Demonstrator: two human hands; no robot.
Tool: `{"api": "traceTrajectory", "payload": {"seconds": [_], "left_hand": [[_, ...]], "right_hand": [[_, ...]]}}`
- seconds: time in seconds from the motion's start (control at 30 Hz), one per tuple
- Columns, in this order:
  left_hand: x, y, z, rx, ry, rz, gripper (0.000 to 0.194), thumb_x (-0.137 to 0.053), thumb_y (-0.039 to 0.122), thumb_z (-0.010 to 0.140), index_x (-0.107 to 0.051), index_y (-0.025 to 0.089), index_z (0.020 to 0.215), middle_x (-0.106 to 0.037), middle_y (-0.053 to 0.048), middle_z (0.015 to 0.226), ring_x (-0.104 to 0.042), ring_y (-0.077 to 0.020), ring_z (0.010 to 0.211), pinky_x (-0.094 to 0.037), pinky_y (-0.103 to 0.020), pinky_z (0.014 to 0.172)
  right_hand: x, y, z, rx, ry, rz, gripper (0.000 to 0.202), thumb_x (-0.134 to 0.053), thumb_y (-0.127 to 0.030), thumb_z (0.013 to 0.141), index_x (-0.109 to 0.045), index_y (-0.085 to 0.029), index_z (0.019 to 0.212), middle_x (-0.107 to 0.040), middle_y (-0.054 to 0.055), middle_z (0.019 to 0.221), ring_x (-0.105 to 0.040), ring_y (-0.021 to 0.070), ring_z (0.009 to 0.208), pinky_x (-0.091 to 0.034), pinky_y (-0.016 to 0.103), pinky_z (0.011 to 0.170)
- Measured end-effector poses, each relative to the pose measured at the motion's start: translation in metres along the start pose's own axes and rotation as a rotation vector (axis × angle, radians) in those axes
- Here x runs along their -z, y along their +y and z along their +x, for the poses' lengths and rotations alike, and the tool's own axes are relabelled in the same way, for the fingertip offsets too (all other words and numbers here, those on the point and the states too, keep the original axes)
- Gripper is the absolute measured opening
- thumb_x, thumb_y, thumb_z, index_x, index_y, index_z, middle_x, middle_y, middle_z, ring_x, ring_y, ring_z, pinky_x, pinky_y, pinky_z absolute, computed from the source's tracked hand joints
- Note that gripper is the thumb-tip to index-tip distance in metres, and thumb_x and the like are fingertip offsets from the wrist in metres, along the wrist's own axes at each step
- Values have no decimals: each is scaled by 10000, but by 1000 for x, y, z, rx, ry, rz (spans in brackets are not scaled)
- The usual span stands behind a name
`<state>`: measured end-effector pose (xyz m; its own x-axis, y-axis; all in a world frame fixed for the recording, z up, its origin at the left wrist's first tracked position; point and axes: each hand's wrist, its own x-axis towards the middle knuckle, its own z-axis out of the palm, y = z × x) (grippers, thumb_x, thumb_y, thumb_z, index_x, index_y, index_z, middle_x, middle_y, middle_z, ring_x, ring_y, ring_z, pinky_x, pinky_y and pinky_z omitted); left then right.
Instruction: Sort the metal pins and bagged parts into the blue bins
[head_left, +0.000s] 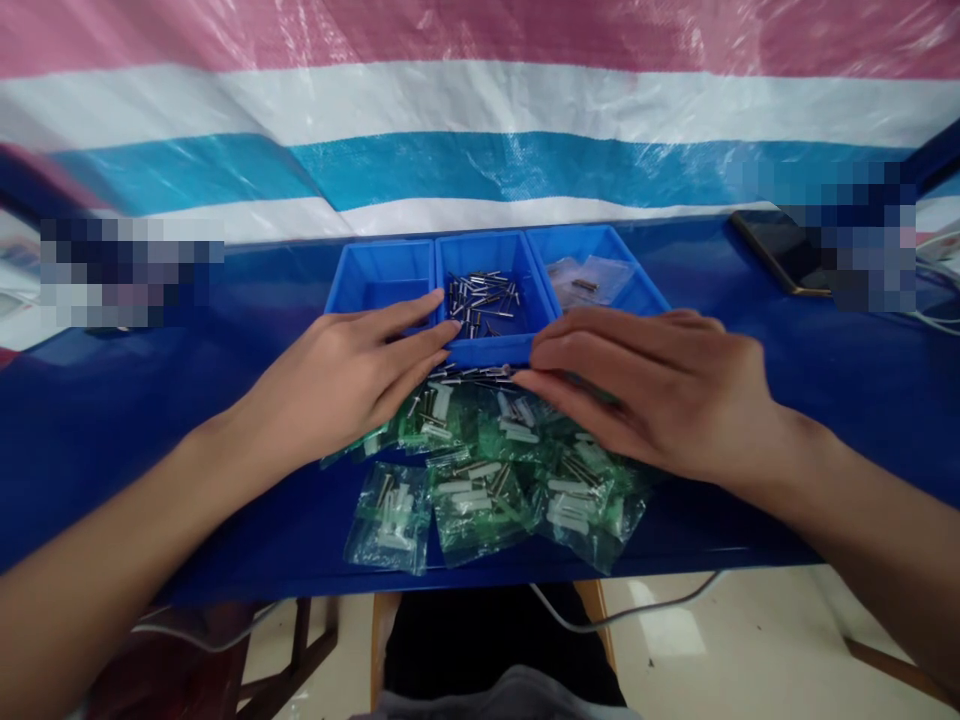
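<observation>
My left hand (360,365) lies over the front of the left and middle bins with its fingers stretched out; the fingertips reach the middle bin's edge. My right hand (652,385) is closed in a pinch at the middle bin's front right corner. Its fingertips meet the right end of a row of loose metal screws (472,376); what they hold is hard to make out. More loose screws (480,295) lie in the middle blue bin (495,350). Below both hands are several clear green-tinted bags (480,500) with white wall plugs and screws.
The left blue bin (382,255) and the right blue bin (630,265) flank the middle one; small clear bags (600,275) lie in the right one. A phone (780,255) rests on the blue table (750,530) at right. A striped plastic sheet (480,110) hangs behind.
</observation>
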<state>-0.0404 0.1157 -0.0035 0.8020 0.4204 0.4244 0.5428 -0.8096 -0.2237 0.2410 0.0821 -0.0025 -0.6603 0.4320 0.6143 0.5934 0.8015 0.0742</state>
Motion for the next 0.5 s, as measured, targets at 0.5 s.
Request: {"api": "traceTrajectory", "payload": {"seconds": [0.5], "left_hand": [[-1, -1, -2, 32, -20, -71, 397, -425, 293, 1157, -739, 152, 1355, -685, -204, 1453, -786, -352, 1175, -717, -481, 902]], "right_hand": [[1, 6, 12, -691, 50, 1250, 494, -375, -338, 1173, -759, -181, 904, -847, 162, 1049, -847, 253, 855, -595, 279, 465]]}}
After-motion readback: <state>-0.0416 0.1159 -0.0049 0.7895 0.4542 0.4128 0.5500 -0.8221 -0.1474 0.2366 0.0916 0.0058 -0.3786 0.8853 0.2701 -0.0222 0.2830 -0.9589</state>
